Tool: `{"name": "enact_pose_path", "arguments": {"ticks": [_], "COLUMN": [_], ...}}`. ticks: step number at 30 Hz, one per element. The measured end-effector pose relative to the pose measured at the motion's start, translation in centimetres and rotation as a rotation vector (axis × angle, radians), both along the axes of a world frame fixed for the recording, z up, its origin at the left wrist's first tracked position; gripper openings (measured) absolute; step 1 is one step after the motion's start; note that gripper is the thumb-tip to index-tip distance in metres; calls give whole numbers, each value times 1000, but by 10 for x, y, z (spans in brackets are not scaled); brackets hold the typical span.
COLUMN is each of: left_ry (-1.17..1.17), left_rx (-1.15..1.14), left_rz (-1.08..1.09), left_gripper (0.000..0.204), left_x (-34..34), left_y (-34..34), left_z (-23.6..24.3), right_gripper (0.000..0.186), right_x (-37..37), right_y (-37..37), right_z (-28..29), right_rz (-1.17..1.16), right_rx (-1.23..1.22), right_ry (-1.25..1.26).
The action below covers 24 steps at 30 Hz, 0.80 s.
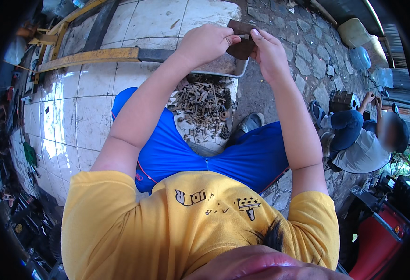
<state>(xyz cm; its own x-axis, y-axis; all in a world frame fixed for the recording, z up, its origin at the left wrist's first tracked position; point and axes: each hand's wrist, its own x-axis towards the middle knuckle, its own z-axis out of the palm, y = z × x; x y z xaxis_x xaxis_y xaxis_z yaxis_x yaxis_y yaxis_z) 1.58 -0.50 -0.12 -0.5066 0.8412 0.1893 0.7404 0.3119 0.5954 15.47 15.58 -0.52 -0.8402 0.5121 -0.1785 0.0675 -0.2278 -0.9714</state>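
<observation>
Both hands, nearly closed, hold a brown sheet (metal piece between).

A dark brown, roughly rectangular flat sheet — held up at a slant, top centre of the frame — backs a small, slim, greyish metal piece pointing sideways.

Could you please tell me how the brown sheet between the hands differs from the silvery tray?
The brown sheet is dull and dark; the tray is pale and silvery. The sheet looks thin, while the tray has a raised rim. The right hand grips the sheet; neither hand holds the tray.
</observation>
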Motion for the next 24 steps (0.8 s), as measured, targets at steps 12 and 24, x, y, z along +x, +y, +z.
{"name": "enact_pose_path", "arguments": {"ticks": [12, 24], "left_ry": [49, -7], "left_rx": [-40, -73], "left_rz": [15, 19], "left_gripper": [34, 35], "left_x": [-4, -1], "left_y": [2, 1], "left_z": [4, 3], "right_gripper": [32, 32], "right_x": [-2, -1], "right_y": [-6, -1], "right_z": [6, 3], "right_rz": [-14, 24], "right_rx": [-29, -2], "right_ry": [-14, 9]}}
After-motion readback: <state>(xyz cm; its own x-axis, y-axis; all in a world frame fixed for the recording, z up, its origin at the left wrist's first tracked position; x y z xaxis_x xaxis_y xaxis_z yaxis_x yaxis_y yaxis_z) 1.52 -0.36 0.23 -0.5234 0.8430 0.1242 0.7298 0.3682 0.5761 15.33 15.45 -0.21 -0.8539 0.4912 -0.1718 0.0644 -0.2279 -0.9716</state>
